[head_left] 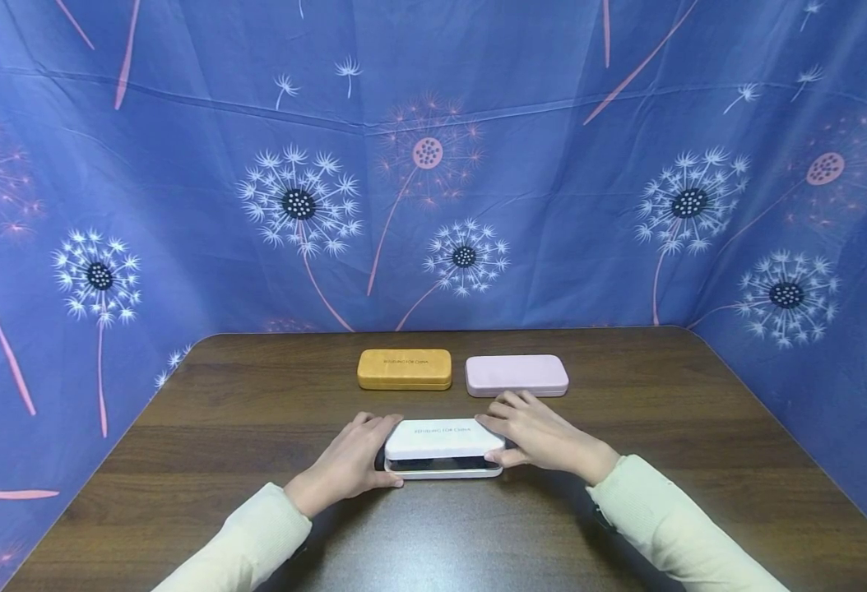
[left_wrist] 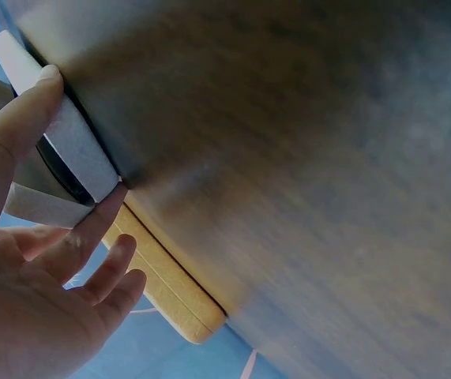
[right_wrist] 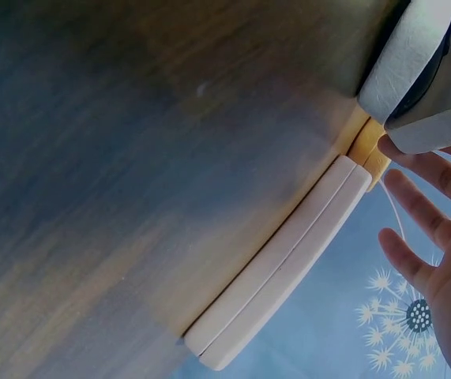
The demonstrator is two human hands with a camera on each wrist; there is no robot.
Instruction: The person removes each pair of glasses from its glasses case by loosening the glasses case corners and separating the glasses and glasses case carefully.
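Nearest to me are two pale sleeves (head_left: 678,518) of a person, reaching over the brown wooden desk (head_left: 433,538). Between the left hand (head_left: 348,460) and the right hand (head_left: 544,436) there is a white case (head_left: 444,448), lying on the near-middle part of this desk. It is long and low, with rounded corners and a smooth surface; a thin line of lettering runs along the top of its lid (head_left: 444,434). The lid is partly raised, and through the gap the inside looks black. The left thumb and fingers (left_wrist: 31,110) pinch the lower half (left_wrist: 87,150) at its left end; the right ones pinch the lid at its right end, the outer fingers spread apart. Behind the white case lie two similar cases, both closed: a yellow case (head_left: 404,372) with dark lettering, and a pale pink case (head_left: 516,376) just beside it. Farthest, a blue cloth (head_left: 552,247) hangs, printed with white and pink dandelions (head_left: 299,203).
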